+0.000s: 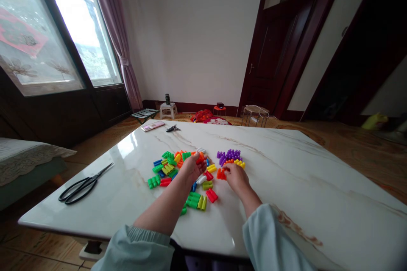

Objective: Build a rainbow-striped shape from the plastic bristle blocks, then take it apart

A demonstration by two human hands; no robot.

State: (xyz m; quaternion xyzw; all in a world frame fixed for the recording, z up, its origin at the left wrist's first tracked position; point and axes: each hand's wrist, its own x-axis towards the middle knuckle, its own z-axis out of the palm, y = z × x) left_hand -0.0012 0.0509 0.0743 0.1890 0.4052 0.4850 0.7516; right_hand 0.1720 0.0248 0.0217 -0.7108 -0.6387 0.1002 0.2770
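Observation:
A mixed pile of plastic building blocks, with green blocks [154, 182], red blocks [211, 195] and yellow-green blocks [202, 202] among them, lies on the white marble-patterned table [286, 194]. Over the pile's right side, my left hand [191, 168] is turned partly palm up, its fingers curled round an orange block [201, 158]. My right hand [237, 176] pinches another orange block [221, 173] just in front of a sorted group. That group has purple blocks [230, 156] at the back and yellow blocks [240, 163] nearer, with some orange beside them.
Black-handled scissors [83, 186] rest at the table's left. A phone [153, 125] and a small dark tool [173, 128] lie along the far edge. Beyond the table stand a white stool [168, 110] with a dark can on it and a round stool [255, 112].

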